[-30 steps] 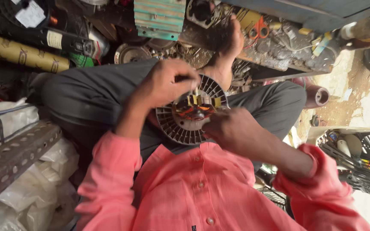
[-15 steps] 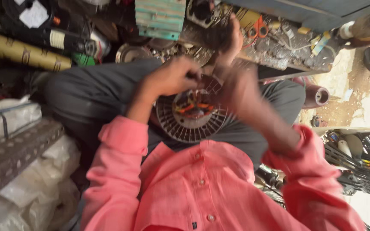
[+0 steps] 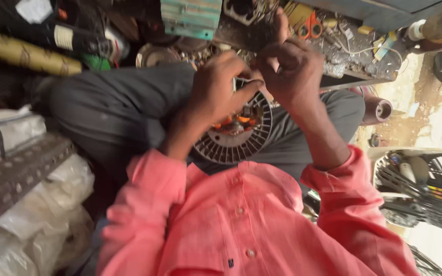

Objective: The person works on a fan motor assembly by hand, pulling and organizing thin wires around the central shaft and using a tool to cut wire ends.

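My left hand and right hand have lifted off the motor disc, now meeting above its far edge

left hand & right hand hide motor stator top; fingertips blurred.

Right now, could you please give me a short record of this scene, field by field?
Setting: cluttered workshop floor, person seated in a pink shirt and grey trousers
Main thing: round finned motor part with copper windings, resting on the lap
Left hand: over the part's upper edge, fingers pinched
Right hand: beside the left, above the part's rim
Nearby: perforated metal angle, orange-handled scissors
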